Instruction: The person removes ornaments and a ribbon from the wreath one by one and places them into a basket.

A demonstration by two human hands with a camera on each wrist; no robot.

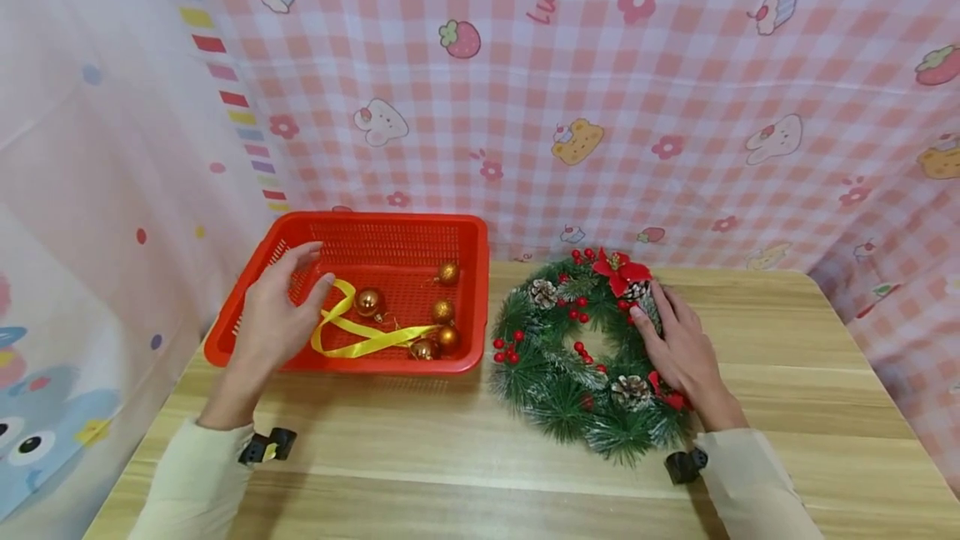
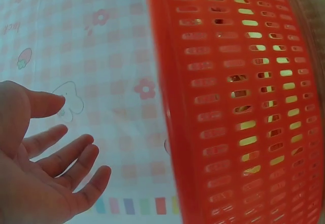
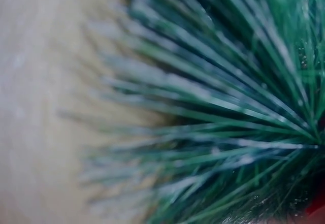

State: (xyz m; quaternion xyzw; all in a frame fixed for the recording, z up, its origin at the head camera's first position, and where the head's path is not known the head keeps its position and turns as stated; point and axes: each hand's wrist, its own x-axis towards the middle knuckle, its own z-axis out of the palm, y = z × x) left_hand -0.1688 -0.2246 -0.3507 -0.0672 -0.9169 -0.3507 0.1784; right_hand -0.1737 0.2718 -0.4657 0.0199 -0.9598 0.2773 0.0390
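Note:
My left hand [image 1: 277, 311] hovers over the left side of a red plastic basket [image 1: 472, 290], thumb and fingers spread apart with nothing between them. In the left wrist view the same hand [image 2: 56, 168] appears beside the basket's slotted wall [image 2: 203, 112]. Inside the basket lie a looped yellow ribbon [image 1: 360, 347] and several gold ball ornaments [image 1: 369, 302]. On the right, my right hand [image 1: 686, 357] rests on the right side of a green Christmas wreath [image 1: 562, 407], its extended fingers touching the greenery near a pinecone. Blurred wreath needles [image 3: 223, 97] fill much of the right wrist view.
Basket and wreath sit side by side on a light wooden table [image 1: 810, 407]. A pink checked cloth [image 1: 510, 148] hangs along the back, with a paler curtain [image 1: 112, 215] at left. The wreath carries red berries, pinecones [image 1: 632, 391] and a red poinsettia [image 1: 618, 271].

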